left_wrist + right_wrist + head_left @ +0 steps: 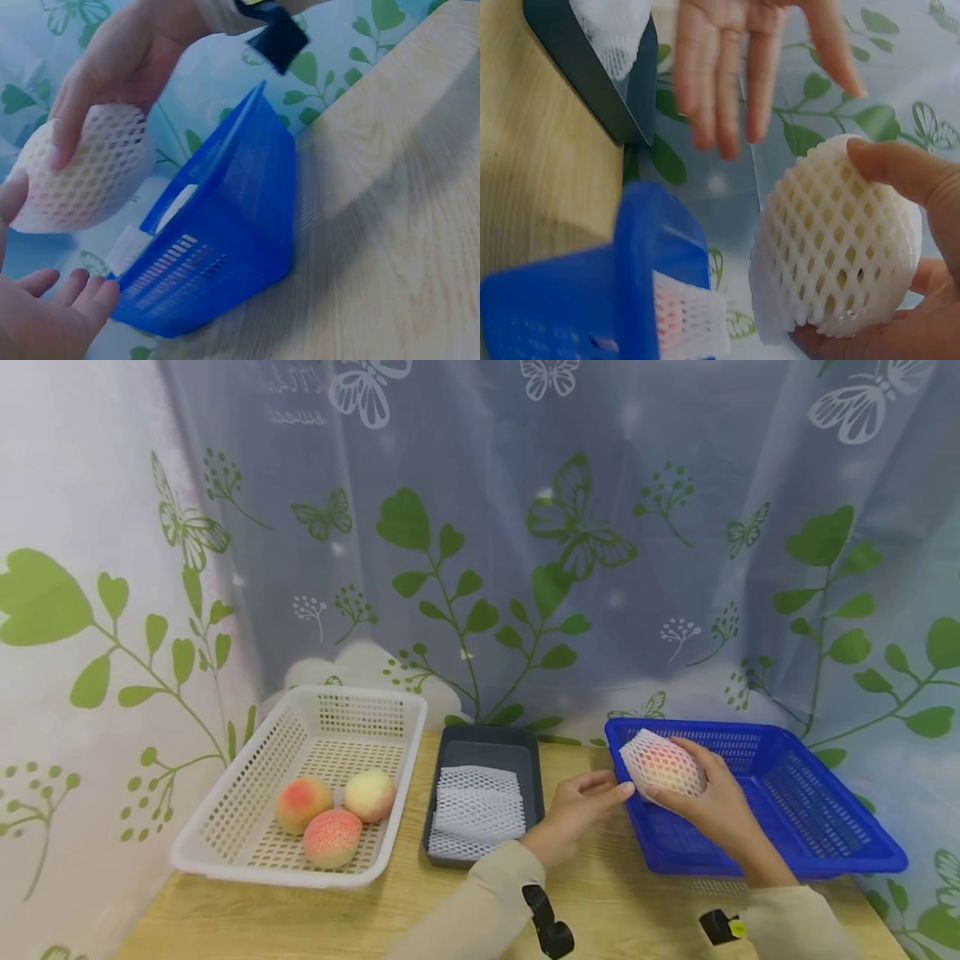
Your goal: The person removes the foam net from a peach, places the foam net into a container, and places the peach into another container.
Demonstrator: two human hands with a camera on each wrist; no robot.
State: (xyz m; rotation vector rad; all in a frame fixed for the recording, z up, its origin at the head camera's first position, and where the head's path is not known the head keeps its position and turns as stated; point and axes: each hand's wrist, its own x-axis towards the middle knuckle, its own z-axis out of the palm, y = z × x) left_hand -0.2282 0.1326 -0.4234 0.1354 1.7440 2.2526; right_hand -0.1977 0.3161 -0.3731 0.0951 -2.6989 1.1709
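Note:
My right hand (708, 797) grips a peach in a white foam net sleeve (663, 764), thumb on one side and fingers on the other. It holds the wrapped peach over the left end of the blue basket (757, 864). The net covers most of the fruit, and pink and yellow show through the mesh. My left hand (731, 71) is just left of it, fingers extended and apart, holding nothing. In the right wrist view another netted fruit (682, 315) shows behind the blue rim, mostly hidden.
A white basket (187, 852) with three bare peaches (332, 837) stands at the left. Between the baskets, a dark grey tray (487, 739) holds flat white foam nets (480, 806). All stand on a wooden table (300, 918) before a leaf-patterned curtain (480, 485).

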